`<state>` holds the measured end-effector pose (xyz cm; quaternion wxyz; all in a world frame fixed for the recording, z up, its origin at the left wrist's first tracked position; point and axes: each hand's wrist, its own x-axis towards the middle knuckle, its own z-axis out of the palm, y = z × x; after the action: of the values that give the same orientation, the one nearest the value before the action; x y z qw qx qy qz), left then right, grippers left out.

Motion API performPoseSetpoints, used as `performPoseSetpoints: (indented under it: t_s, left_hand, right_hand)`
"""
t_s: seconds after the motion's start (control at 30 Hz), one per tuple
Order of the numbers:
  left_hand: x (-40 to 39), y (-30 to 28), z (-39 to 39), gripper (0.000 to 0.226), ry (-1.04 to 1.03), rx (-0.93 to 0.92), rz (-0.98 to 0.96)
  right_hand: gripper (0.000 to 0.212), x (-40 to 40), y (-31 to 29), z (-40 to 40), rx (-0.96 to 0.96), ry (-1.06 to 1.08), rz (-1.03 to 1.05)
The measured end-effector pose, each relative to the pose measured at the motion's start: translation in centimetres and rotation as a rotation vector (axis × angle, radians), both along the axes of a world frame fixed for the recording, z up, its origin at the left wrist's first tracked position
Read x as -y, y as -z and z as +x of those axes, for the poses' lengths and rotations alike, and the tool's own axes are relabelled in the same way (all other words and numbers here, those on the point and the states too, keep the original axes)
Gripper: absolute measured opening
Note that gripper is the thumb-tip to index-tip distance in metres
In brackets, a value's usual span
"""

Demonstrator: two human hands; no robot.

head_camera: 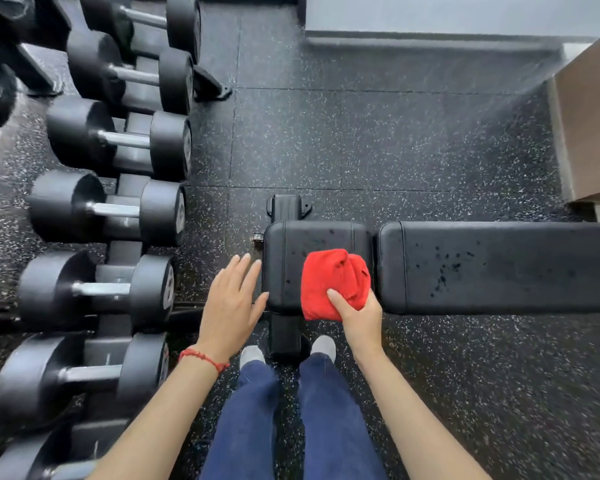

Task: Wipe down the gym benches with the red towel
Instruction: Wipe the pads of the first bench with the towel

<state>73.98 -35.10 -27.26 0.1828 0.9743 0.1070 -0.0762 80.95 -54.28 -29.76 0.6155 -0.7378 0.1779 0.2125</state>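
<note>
Two black pads are making up the gym bench: a short seat pad on the left and a long back pad running off the right edge of the view, a narrow gap sitting between them. Dark droplets are speckling both pads, thickest on the long one. Beyond the bench, a broad stretch of speckled rubber floor is lying open up to the far wall, and more is showing to the right of the person's legs. On the left it's tighter, with the dumbbell rack standing near the seat pad's left edge and only a strip of floor between.

And the red towel is sitting bunched on the right half of the seat pad, spilling over its near edge. The right hand is gripping the towel from the near side, thumb pressing on top, fingers curling underneath out of sight, wrist reaching in from below.

The left hand is hovering flat, fingers straight and slightly spread, holding nothing, thumb tip right by the seat pad's near-left corner. A red string bracelet is circling that wrist.
</note>
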Motion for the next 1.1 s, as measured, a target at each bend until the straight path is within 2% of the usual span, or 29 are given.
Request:
performPoseSetpoints:
  t_s: [0.33, 0.53, 0.73, 0.9, 1.03, 1.1]
  left_hand:
    - [-1.3, 14.6, 1.4, 0.055, 0.078, -0.092, -0.005]
    - [-2.1, 21.5, 1.6, 0.051, 0.082, -0.076, -0.022]
    - [-2.2, 25.9, 2.1, 0.049, 0.097, -0.042, -0.02]
    - [-2.2, 28.4, 2.0, 0.051, 0.097, -0.037, -0.024]
    - [-2.4, 29.2, 1.8, 0.051, 0.106, -0.016, -0.035]
    - [-2.4, 29.3, 1.8, 0.051, 0.113, -0.006, -0.042]
  right_hand:
    - [0.042, -2.5, 13.6, 0.5, -0.052, -0.018, -0.072]
    - [0.045, -3.6, 19.0, -0.6, -0.074, -0.086, -0.162]
    - [0.05, -3.6, 20.9, -1.0, -0.059, -0.094, -0.251]
    - [0.078, -5.1, 21.7, -0.5, -0.023, -0.04, -0.4]
    - [0.056, -6.1, 22.6, -1.0, 0.038, -0.047, -0.406]
    - [0.057, -6.0, 22.8, -1.8, 0.042, -0.033, -0.383]
